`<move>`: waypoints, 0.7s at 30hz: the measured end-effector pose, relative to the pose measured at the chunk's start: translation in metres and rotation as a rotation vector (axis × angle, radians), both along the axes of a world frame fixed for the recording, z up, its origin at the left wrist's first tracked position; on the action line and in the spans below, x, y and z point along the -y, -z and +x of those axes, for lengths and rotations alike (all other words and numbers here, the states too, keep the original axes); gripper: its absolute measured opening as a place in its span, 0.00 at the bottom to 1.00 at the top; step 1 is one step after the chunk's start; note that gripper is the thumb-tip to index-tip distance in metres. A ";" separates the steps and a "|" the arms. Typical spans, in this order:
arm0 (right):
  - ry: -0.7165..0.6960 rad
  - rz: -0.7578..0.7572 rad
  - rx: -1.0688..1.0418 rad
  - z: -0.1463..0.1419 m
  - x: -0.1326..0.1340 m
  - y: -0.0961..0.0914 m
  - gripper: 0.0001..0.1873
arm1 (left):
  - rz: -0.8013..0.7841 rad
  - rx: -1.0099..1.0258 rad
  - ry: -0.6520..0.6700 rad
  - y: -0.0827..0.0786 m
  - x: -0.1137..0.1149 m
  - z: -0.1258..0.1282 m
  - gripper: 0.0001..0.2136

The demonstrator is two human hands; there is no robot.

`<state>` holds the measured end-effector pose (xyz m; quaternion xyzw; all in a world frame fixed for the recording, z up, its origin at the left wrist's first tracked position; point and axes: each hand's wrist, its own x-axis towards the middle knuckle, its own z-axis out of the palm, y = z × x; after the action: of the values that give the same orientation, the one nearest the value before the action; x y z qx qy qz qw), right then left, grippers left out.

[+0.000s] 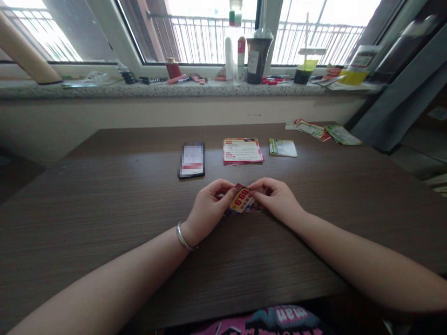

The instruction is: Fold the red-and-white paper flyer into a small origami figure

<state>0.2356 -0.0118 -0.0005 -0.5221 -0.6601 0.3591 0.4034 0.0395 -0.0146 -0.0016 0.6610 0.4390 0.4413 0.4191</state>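
Between my two hands is a small printed card or packet (241,200), red and yellow with large "9.9"-like digits that face upside down. My left hand (213,197), with a silver bangle at the wrist, pinches its left upper edge between thumb and fingers. On the other side my right hand (275,197) pinches its right upper corner. Darker, colourful printed parts show below and beside the yellow label, partly hidden by my fingers. Whether it is one piece or several layers I cannot tell. Both hands are just above the brown table (139,223).
Beyond my hands lie a phone (192,160), a stack of red-edged cards (243,151) and a smaller green-edged stack (283,148). More cards (314,130) are spread at the back right. The windowsill (195,90) carries a dark drink cup (258,58), bottles and pens.
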 end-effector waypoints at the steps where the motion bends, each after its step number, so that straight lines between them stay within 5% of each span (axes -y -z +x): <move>1: -0.004 0.002 0.000 0.000 0.000 0.000 0.07 | 0.000 0.000 0.001 0.000 0.000 0.000 0.10; 11: 0.017 0.073 0.071 0.000 0.003 -0.005 0.05 | -0.022 0.001 -0.011 -0.002 0.003 0.001 0.12; 21: -0.033 0.321 0.431 0.007 0.002 -0.016 0.03 | -0.194 0.132 0.087 -0.002 0.002 0.007 0.06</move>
<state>0.2423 -0.0135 0.0156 -0.5052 -0.7875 0.1370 0.3254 0.0466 -0.0165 0.0003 0.6052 0.4218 0.4209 0.5278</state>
